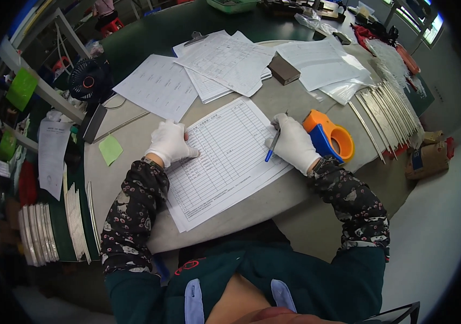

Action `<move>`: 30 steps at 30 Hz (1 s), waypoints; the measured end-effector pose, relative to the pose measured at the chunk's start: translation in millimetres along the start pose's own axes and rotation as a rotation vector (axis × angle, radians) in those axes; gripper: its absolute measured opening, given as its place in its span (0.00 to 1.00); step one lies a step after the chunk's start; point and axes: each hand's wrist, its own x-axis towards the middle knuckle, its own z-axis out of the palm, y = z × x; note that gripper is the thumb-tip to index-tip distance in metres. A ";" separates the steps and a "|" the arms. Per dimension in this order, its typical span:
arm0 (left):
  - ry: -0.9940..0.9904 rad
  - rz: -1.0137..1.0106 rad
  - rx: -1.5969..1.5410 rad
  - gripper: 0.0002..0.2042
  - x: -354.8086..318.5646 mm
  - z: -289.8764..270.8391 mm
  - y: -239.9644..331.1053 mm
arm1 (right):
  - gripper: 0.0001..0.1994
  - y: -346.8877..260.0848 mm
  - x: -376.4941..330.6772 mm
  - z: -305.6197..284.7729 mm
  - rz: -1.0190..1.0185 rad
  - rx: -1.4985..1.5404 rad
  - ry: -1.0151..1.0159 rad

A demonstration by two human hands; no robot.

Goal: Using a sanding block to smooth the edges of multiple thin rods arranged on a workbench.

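Observation:
A printed form sheet (225,156) with a ruled grid lies in front of me on top of other paper, some rows filled in with handwriting. On its left edge rests my left hand (170,143) in a white glove, thumb stretched out over the grid and apart from the partly bent fingers; it grips nothing that I can see. At the right edge of the form, my right hand (295,142), also gloved, is closed around a pen (273,144) with a blue end pointing down at the sheet. An orange and blue tape dispenser (332,137) stands right beside that hand.
Beyond the form lie loose printed sheets (155,86), a clipboard (196,38) with papers and a small brown block (284,69). Bundles of thin metal rods (389,116) lie at the right, others (76,221) at the left. A black fan (88,81) stands far left, near a green note (111,150).

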 end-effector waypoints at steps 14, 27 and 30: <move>-0.025 -0.104 -0.087 0.33 4.5 2.3 -9.8 | 0.31 3.6 -3.0 0.0 0.142 0.318 -0.059; 0.439 0.734 -0.502 0.13 -60.2 -59.5 -38.5 | 0.37 -8.0 -9.1 -44.0 0.067 0.694 -0.171; 0.488 0.806 -0.472 0.14 -83.4 -94.7 -40.8 | 0.34 -18.4 -8.0 -62.5 0.046 0.956 -0.209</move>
